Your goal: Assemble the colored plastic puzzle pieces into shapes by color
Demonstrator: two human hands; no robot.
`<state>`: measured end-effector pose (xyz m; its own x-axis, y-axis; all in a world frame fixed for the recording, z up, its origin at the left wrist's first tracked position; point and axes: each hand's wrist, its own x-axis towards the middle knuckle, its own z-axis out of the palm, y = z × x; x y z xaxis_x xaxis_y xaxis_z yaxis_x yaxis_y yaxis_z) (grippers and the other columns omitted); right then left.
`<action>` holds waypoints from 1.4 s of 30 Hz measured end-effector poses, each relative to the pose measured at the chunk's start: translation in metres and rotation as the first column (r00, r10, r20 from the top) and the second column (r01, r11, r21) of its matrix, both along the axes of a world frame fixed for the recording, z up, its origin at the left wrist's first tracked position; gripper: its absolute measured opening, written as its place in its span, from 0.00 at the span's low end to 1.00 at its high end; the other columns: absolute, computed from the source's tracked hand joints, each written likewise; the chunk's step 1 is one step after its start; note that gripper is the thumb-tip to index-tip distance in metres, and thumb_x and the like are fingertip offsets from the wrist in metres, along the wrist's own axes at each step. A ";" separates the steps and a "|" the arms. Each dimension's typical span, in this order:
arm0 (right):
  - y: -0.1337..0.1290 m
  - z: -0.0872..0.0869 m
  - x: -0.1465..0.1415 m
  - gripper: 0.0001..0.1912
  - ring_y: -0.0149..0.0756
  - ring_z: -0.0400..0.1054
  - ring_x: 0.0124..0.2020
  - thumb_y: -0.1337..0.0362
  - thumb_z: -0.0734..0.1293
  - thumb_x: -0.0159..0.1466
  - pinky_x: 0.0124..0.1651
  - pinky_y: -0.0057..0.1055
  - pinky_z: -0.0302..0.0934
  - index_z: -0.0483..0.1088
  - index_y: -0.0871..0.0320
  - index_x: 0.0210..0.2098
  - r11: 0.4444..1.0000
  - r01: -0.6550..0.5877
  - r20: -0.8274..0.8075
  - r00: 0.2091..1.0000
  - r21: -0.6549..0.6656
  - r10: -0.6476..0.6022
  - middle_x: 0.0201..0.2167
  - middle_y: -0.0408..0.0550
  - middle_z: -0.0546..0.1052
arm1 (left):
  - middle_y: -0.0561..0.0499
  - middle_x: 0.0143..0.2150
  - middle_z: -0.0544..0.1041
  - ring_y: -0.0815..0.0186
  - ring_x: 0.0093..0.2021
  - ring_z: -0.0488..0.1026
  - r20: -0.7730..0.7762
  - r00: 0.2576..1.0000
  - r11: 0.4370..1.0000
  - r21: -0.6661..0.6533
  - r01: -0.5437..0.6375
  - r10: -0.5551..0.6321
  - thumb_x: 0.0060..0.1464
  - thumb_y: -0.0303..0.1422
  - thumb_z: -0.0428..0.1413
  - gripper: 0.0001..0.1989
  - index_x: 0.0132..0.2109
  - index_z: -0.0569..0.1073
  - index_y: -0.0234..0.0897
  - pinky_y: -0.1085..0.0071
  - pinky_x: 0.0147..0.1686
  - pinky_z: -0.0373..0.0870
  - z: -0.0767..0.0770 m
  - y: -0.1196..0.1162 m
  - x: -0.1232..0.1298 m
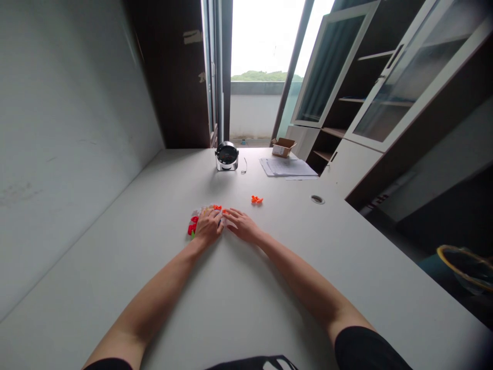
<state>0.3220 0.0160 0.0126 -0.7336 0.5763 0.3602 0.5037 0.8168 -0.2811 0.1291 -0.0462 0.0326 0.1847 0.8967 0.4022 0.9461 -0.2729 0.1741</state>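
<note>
One left hand (pixel 209 224) lies palm down on a pile of small bright bits (pixel 191 228), with its fingers bent a little. It hides much of the pile, so you cannot tell if it grips any of them. The right hand (pixel 242 225) is just to the right of the pile, low and flat, with its fingers pointing at it. Its fingertips are by an orange bit (pixel 225 211) at the pile's right edge, but you cannot tell if they pinch it.

Red bits (pixel 193 220) poke out on the pile's left side, and a green bit (pixel 193 234) shows at its near edge. More orange bits (pixel 217 207) sit at its far edge.

The pile is on a big white table (pixel 231 308). To the right of the pile, and a bit farther back, is a little orange heap (pixel 257 200), apart from both hands. A round black thing on a shiny stand (pixel 227 154) is well behind the pile. Papers (pixel 288 167) lie far back and to the right of the pile, and an open brown box (pixel 283 147) is just past them. Well to the pile's right is a round hole (pixel 318 199) in the table.
</note>
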 end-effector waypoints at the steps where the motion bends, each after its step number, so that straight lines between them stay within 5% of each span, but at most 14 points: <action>1: -0.001 -0.001 -0.001 0.25 0.42 0.53 0.69 0.59 0.61 0.71 0.67 0.44 0.55 0.59 0.47 0.67 1.000 0.001 0.021 1.000 0.007 -0.001 0.68 0.45 0.62 | 0.47 0.60 0.74 0.53 0.65 0.61 -0.009 1.000 1.000 -0.006 -0.022 0.022 0.62 0.35 0.50 0.17 0.56 0.73 0.45 0.48 0.70 0.46 0.000 0.000 0.001; 10: 0.009 -0.003 0.009 0.21 0.41 0.56 0.68 0.63 0.59 0.72 0.66 0.41 0.54 0.64 0.52 0.64 0.992 0.080 0.062 0.994 0.099 -0.086 0.65 0.47 0.67 | 0.48 0.68 0.65 0.52 0.69 0.55 -0.050 0.988 0.990 -0.006 -0.144 0.143 0.62 0.36 0.51 0.21 0.62 0.67 0.46 0.47 0.70 0.44 -0.002 -0.001 0.001; 16: 0.017 -0.001 0.024 0.13 0.42 0.64 0.60 0.67 0.60 0.70 0.62 0.40 0.56 0.74 0.54 0.48 0.962 0.247 0.042 0.967 0.117 -0.253 0.55 0.49 0.75 | 0.45 0.70 0.62 0.51 0.71 0.52 -0.058 0.992 0.993 -0.034 -0.113 0.111 0.60 0.34 0.52 0.21 0.60 0.67 0.42 0.46 0.70 0.42 -0.006 0.002 -0.002; 30: 0.025 0.003 0.041 0.13 0.46 0.67 0.51 0.64 0.58 0.70 0.51 0.39 0.55 0.74 0.57 0.38 0.801 0.596 0.074 0.797 0.057 -0.599 0.48 0.56 0.77 | 0.46 0.68 0.65 0.51 0.70 0.53 -0.062 0.996 0.997 -0.030 -0.070 0.068 0.60 0.36 0.51 0.20 0.59 0.68 0.43 0.46 0.71 0.42 -0.002 0.002 -0.004; 42: 0.024 0.010 0.042 0.14 0.45 0.65 0.49 0.62 0.57 0.70 0.50 0.37 0.54 0.73 0.57 0.38 0.731 0.676 0.085 0.726 0.093 -0.683 0.48 0.55 0.76 | 0.44 0.64 0.69 0.49 0.68 0.55 -0.060 0.998 0.999 -0.030 0.033 -0.035 0.63 0.45 0.51 0.19 0.56 0.71 0.43 0.43 0.70 0.39 -0.005 0.012 0.001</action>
<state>0.3642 0.0395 0.0226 -0.1880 0.9181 0.3490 0.9533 0.2560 -0.1601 0.1297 -0.0344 0.0276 0.2386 0.9005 0.3635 0.9454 -0.3009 0.1249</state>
